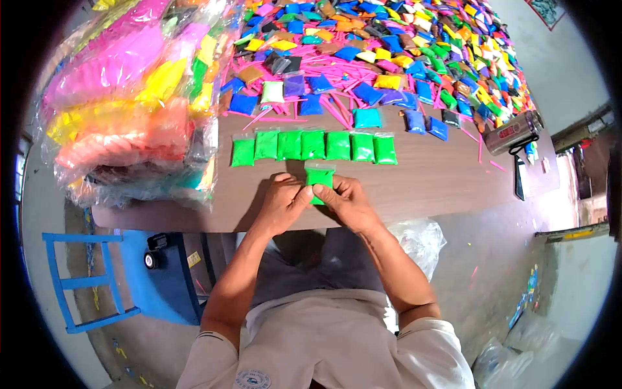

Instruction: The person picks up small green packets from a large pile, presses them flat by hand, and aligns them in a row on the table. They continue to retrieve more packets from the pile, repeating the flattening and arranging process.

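Between my two hands, near the table's front edge, is a small green packet [319, 177] with a clear top strip. My left hand [285, 201] pinches its left side, thumb on the front. On its right side my right hand [350, 202] grips it, thumb also pressed on the front. Just beyond lies a row of several green packets [313, 145] side by side on the brown table [272, 217]. A teal packet [367, 118] rests behind the row's right part.
Large clear bags of coloured packets [123, 117] are stacked at the left. A heap of small coloured packets [389, 45] and pink sticks [334, 68] covers the back. A metallic cylinder [514, 133] lies at the right. Below left stands a blue chair [84, 282].
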